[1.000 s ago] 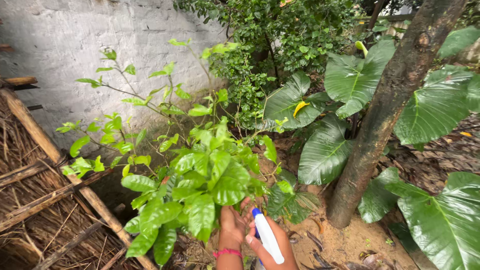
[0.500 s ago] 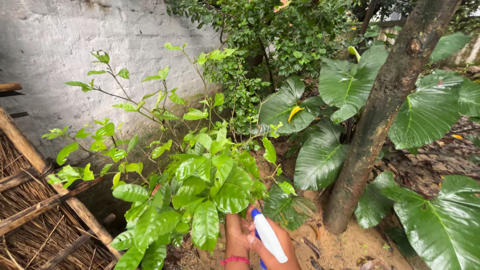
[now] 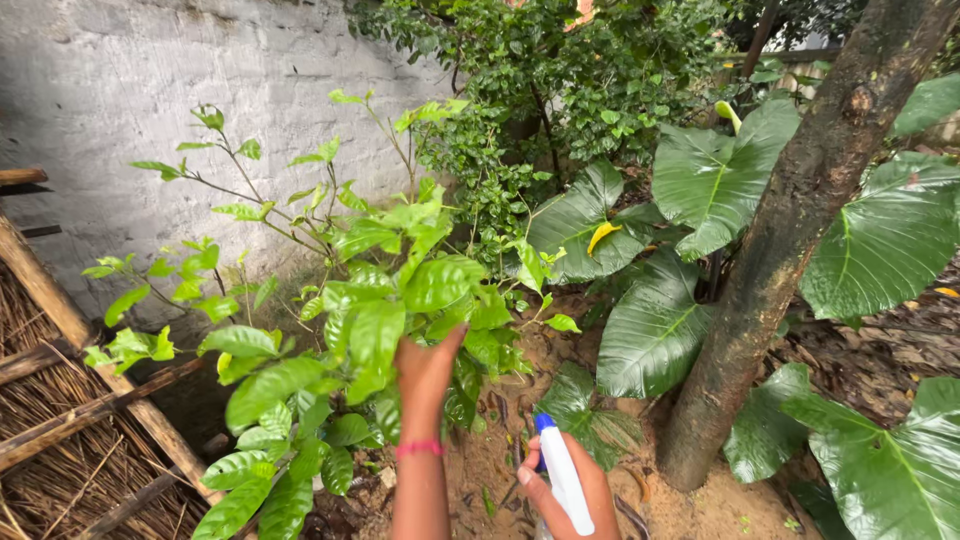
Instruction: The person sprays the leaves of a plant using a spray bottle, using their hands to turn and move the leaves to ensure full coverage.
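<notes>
1. While I look down through the head camera, my left hand [image 3: 425, 368] is raised into the leafy shrub [image 3: 340, 320], fingers together and pointing up, touching the glossy green leaves; whether it pinches a leaf or only rests against it I cannot tell. A pink band [image 3: 418, 449] circles that wrist.
2. My right hand [image 3: 572, 490] is closed around a white spray bottle [image 3: 563, 478] low in the picture, just right of my left forearm.
3. As for packaging, the bottle is a slim white cylinder with a blue tip at the top end; any label on it is too small to make out.
4. Its long axis runs tilted, lower end toward the bottom right, blue tip pointing up and slightly left toward the shrub's lower leaves, near them but not touching.
5. Behind the shrub stands a whitewashed wall [image 3: 150, 90]. At the left edge lies a thatch and wooden pole structure [image 3: 60, 400].
6. To the right rises a slanting tree trunk [image 3: 780, 240], with very large broad leaves [image 3: 650, 320] around its base, over bare sandy soil [image 3: 500, 460].
</notes>
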